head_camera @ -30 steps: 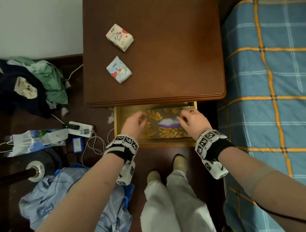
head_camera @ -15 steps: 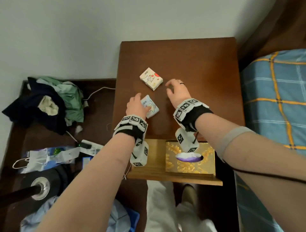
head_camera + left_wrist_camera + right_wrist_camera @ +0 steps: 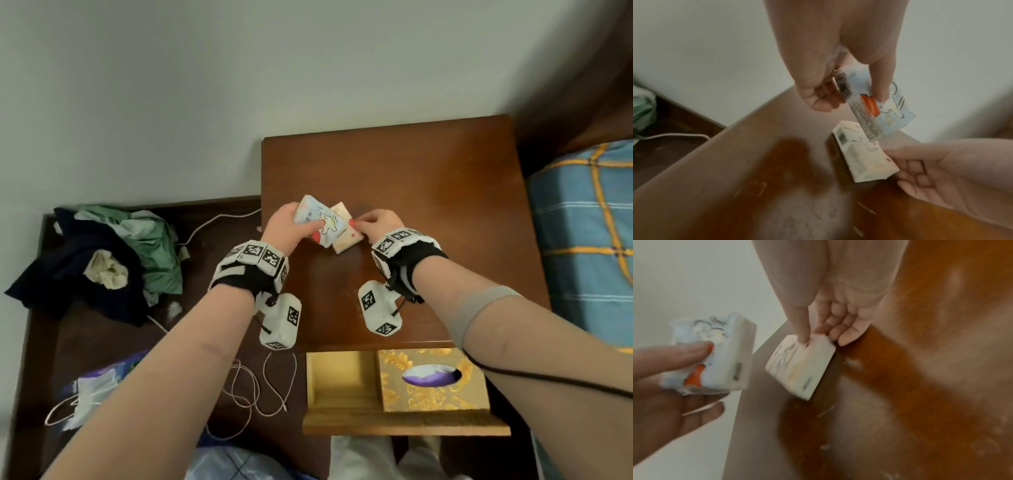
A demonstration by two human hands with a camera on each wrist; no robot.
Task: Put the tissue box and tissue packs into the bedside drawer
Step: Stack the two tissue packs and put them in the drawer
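A dark brown wooden tabletop (image 3: 428, 192) stands against a pale wall (image 3: 205, 85), with a blue plaid bed (image 3: 589, 222) to its right and a dark floor (image 3: 51, 342) to its left strewn with a heap of clothes (image 3: 102, 260) and white cables (image 3: 260, 387). The left hand (image 3: 287, 226) grips the blue tissue pack (image 3: 318, 219), thumb on its face, lifted clear of the wood. The right hand (image 3: 376, 224) pinches the cream tissue pack (image 3: 346, 233), tilted with its lower corner close to the surface. Below the front edge, the open drawer (image 3: 342, 380) holds the gold tissue box (image 3: 431, 380) on its right side.
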